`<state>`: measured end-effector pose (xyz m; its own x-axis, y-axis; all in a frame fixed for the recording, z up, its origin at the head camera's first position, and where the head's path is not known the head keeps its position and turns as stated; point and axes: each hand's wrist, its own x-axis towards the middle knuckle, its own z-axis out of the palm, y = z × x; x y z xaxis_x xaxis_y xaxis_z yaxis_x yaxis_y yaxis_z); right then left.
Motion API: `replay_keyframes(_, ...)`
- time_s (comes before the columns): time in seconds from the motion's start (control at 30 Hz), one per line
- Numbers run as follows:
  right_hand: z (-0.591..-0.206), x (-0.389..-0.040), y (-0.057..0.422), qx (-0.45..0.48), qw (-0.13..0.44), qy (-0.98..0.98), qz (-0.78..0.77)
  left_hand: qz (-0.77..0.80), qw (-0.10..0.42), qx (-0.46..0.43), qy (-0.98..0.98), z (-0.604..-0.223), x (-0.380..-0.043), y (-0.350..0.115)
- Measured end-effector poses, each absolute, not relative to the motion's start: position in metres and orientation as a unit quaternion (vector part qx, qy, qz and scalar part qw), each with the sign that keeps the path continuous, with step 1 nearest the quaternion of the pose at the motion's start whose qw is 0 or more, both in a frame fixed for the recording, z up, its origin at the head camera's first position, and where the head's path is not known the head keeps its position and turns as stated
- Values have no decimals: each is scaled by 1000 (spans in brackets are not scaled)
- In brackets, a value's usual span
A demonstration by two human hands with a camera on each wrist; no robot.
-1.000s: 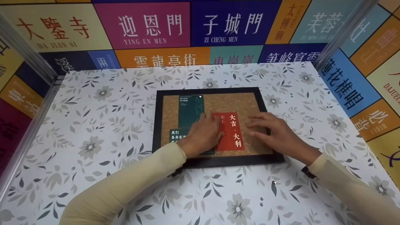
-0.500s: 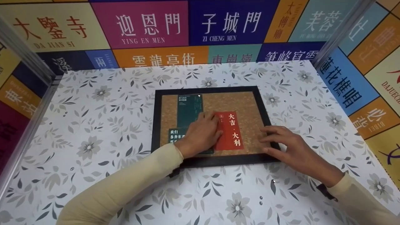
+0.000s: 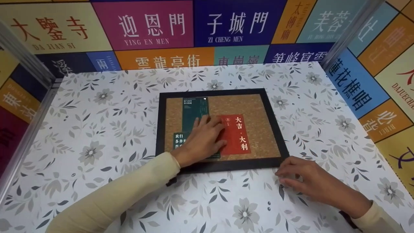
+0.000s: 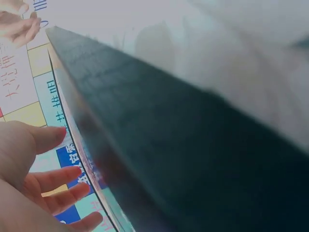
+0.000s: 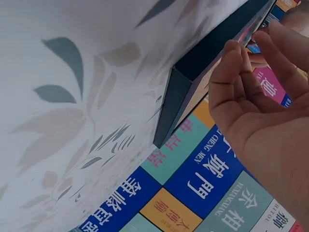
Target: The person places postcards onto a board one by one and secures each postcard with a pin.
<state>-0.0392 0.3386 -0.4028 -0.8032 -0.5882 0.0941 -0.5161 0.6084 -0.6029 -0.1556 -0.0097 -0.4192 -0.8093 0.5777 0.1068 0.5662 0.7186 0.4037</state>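
A cork board (image 3: 258, 129) in a black frame (image 3: 226, 167) lies flat on the table. My left hand (image 3: 202, 139) is laid over it, fingertips at the left edge of a red card (image 3: 234, 136) with white characters. Beneath that hand are a tall green card (image 3: 194, 110), with a small bright spot at its top, and a smaller green card (image 3: 179, 140), partly hidden. In the left wrist view the left fingers (image 4: 63, 181) are spread. My right hand (image 3: 310, 178) is at the frame's near right corner, thumb and fingertips slightly apart, low over the tabletop.
The table (image 3: 97, 129) wears a white floral cover. Panels with large Chinese characters (image 3: 155, 26) stand along its back, with more at both sides. Metal posts (image 3: 352, 32) mark the panel corners.
My right hand has moved from the board's right part outward and toward me, past the frame corner. It now hides a small shiny thing seen on the table earlier. My left hand has barely shifted.
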Motion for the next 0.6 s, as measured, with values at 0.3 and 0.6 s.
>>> replay_keyframes(0.3,-403,-25,340,-289,116,912,-267,224,56,286,930,-422,-149,-13)
replay_keyframes(0.6,-413,-20,341,-291,96,916,-258,226,83,281,929,-421,-145,-15)
